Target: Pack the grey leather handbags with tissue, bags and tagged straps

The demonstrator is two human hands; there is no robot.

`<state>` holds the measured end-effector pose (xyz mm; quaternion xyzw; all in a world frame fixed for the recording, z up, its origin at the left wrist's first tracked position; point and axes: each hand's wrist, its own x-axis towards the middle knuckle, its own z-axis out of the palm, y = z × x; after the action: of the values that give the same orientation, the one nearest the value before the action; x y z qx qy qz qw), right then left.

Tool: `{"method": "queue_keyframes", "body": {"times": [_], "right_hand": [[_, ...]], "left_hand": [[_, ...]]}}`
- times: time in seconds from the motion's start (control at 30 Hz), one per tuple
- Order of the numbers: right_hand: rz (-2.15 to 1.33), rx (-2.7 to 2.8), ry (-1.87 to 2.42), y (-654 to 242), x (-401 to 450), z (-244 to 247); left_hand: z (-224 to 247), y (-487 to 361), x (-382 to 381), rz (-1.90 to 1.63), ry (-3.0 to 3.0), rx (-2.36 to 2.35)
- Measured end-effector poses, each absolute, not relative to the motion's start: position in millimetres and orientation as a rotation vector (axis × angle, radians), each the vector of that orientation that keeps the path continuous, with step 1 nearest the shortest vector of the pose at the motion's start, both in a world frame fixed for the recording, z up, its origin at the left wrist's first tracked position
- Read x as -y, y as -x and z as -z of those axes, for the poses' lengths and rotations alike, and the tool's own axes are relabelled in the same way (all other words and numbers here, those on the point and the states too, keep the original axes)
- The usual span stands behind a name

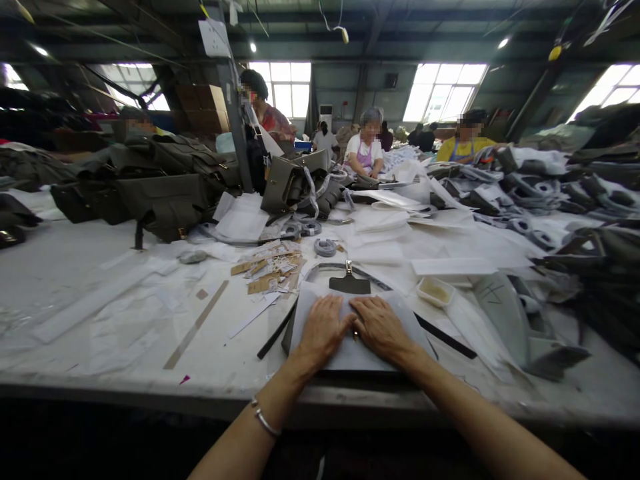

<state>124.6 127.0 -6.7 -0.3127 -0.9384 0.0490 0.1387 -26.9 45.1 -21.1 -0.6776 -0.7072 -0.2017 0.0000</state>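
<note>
A dark olive handbag (289,337) lies flat at the table's front edge, with a white sheet (373,360) covering most of it. My left hand (323,330) rests on the sheet, fingers stretched forward. Close beside it, my right hand (380,327) lies flat too, the thumbs nearly meeting. Neither holds anything. Beyond the fingertips, a dark flap with a metal clasp (349,268) and a wrapped handle (319,270) stick out. Dark straps (447,337) spread out on both sides. A small metal piece (355,333) shows between my hands.
Brown tags (265,283) with strings lie ahead on the left, near a coiled grey wrapped strap (325,247). A white tray (435,292) is on the right, beside a grey bag piece (505,320). Dark bags (165,200) pile up at back left; several people work beyond.
</note>
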Motion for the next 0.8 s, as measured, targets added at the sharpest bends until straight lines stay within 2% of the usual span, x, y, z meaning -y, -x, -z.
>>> {"method": "queue_keyframes", "body": {"times": [0.23, 0.43, 0.63, 0.8], "right_hand": [[-0.067, 2.674, 1.014, -127, -133, 5], [0.006, 2.648, 1.190, -123, -143, 1], [-0.016, 2.620, 1.136, -123, -145, -1], [-0.037, 2.619, 1.205, -123, -147, -1]], "left_hand": [[10, 28, -54, 0.441, 1.994, 2.223], [6, 32, -61, 0.444, 1.932, 2.230], [7, 31, -59, 0.555, 1.909, 2.197], [5, 32, -64, 0.450, 1.908, 2.253]]}}
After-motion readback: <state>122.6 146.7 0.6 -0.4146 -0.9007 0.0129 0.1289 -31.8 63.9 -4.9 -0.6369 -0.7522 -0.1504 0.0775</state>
